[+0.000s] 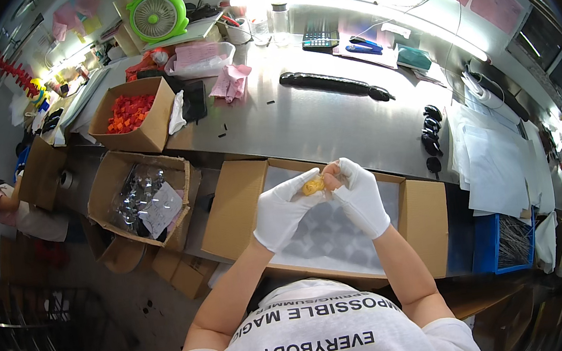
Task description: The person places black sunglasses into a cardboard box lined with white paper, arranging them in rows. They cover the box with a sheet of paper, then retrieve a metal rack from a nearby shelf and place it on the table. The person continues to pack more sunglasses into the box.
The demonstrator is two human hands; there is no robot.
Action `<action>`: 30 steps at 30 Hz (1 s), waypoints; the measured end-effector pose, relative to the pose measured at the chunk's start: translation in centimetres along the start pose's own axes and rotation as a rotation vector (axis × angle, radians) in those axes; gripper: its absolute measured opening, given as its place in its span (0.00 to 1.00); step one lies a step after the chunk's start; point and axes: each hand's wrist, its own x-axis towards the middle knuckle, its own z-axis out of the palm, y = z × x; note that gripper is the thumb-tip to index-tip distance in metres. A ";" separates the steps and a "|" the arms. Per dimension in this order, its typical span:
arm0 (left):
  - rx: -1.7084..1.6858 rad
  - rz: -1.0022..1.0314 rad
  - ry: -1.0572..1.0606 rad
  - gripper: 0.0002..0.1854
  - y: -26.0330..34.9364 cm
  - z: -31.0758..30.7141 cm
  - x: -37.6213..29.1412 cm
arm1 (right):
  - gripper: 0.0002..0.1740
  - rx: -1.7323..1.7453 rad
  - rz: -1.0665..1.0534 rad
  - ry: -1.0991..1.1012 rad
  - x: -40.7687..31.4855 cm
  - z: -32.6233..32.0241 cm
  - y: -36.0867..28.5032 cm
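My left hand point(287, 208), in a white glove, pinches a small yellow, shiny item point(313, 186) between thumb and fingers. What the item is, I cannot tell. Close against its right side is my right hand point(358, 195), gloved in white with thumb and fingertip bare, its fingers curled at the item. Both hands are above an open cardboard box point(426, 221) lined with whitish sheet, under which faint round shapes show. On the steel table point(251, 140) beyond lie a row of glossy black pieces point(335, 85) and, at the right, several dark lens-like pieces point(431, 137).
A carton of red and orange pieces point(164, 105) stands on the table's left; below it is a carton of clear bagged parts point(97, 201). Paper sheets point(496, 166) and a blue bin of thin rods point(484, 246) are at right. A person point(0, 202) sits far left.
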 end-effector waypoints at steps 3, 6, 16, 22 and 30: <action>-0.295 -0.180 -0.038 0.23 0.1 -0.4 -0.9 | 0.07 -0.028 -0.062 0.018 -1.5 1.1 -0.6; -0.491 -0.187 -0.090 0.24 -1.3 -1.1 -1.2 | 0.06 -0.049 -0.093 0.055 -2.3 2.4 -0.9; -0.876 -0.061 -0.222 0.23 -1.6 -1.0 -3.1 | 0.04 0.037 -0.264 0.167 -4.9 4.3 -1.4; -0.570 -0.082 -0.087 0.17 2.9 -0.1 -4.5 | 0.06 0.077 -0.411 0.240 -6.1 4.5 -2.5; -0.073 -0.148 -1.148 0.16 16.4 -2.6 -5.2 | 0.07 0.195 -0.831 -0.624 -9.2 0.3 -13.3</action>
